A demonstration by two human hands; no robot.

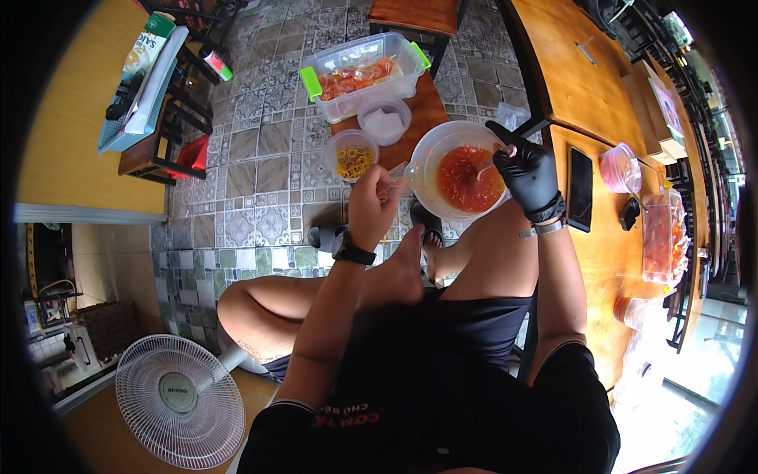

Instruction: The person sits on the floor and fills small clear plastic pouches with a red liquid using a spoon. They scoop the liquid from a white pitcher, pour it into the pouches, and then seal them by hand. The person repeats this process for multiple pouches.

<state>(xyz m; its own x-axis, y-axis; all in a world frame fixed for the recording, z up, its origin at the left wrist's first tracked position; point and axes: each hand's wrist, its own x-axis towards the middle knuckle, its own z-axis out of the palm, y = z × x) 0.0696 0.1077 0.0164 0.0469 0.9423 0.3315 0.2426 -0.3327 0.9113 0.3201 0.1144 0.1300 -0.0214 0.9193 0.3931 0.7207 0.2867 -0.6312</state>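
A whitish plastic tub (427,148) of red chili sauce (465,183) sits tilted before me, by my right knee. My right hand (529,172), in a black glove, grips a spoon (485,170) that dips into the sauce. My bare left hand (377,198) pinches a small clear plastic bag (400,172) beside the tub's left rim. Just above it, a round container (330,155) holds yellow rubber bands (353,162). Touching it is another round container (404,111) with white pieces inside. Behind them, a clear box with green latches (337,109) holds filled red sauce bags (358,78).
On the wooden table (598,249) at right lie a phone (580,189), a black case (629,213), a pink-tinted tub (620,168) and a box of red bags (662,240). A low stool (435,98) stands under the containers. A fan (179,400) is at lower left.
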